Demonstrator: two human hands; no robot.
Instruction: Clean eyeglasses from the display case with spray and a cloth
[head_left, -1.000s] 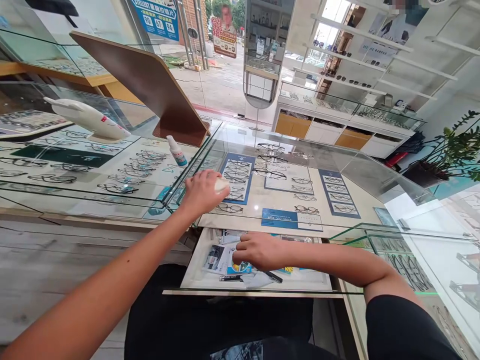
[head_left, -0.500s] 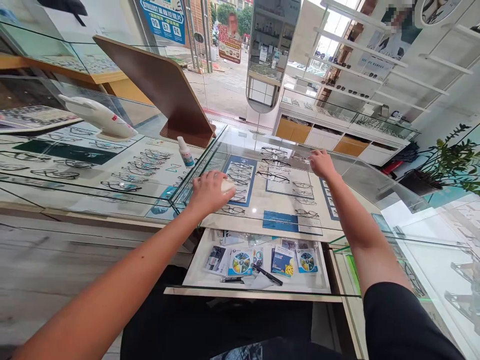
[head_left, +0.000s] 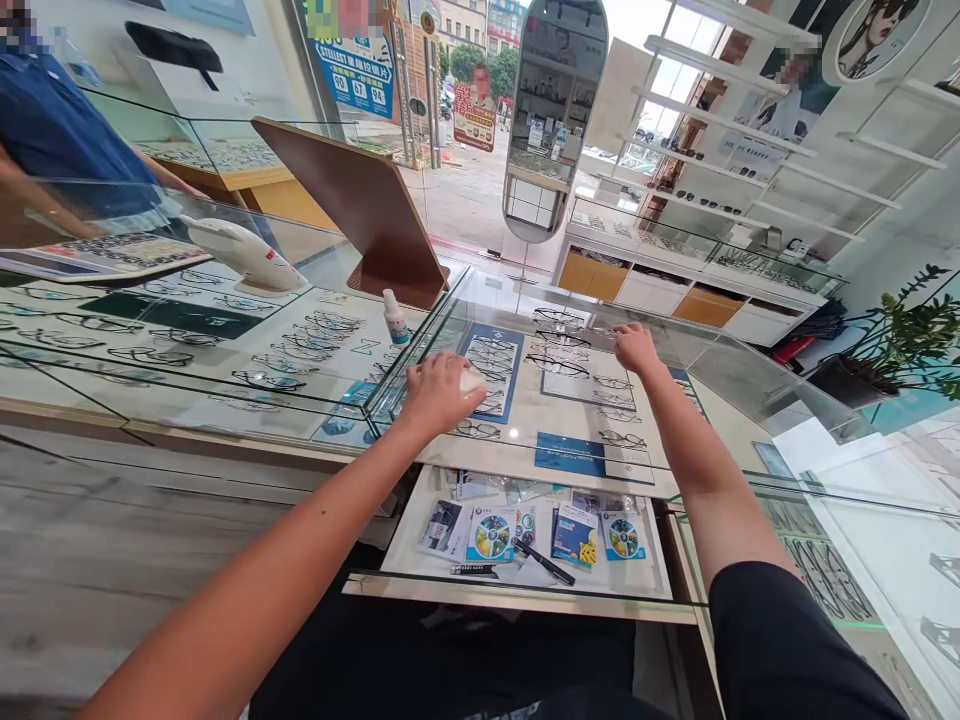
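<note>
The left grip (head_left: 444,394) was closed around a small white thing (head_left: 472,381) above the glass surface (head_left: 739,365); the right grip (head_left: 634,348) had its fingertips at a thin-framed pair of glasses (head_left: 598,332) toward the far side, though whether they had pinched it could not be told; dark-framed glasses (head_left: 558,366) lay near, so a sideways sweep could have knocked them or tangled the temples; a pinch across one lens might have smudged it; below, the open drawer (head_left: 645,579) jutted toward the body, so leaning in could have jarred the pen (head_left: 545,562) loose.
</note>
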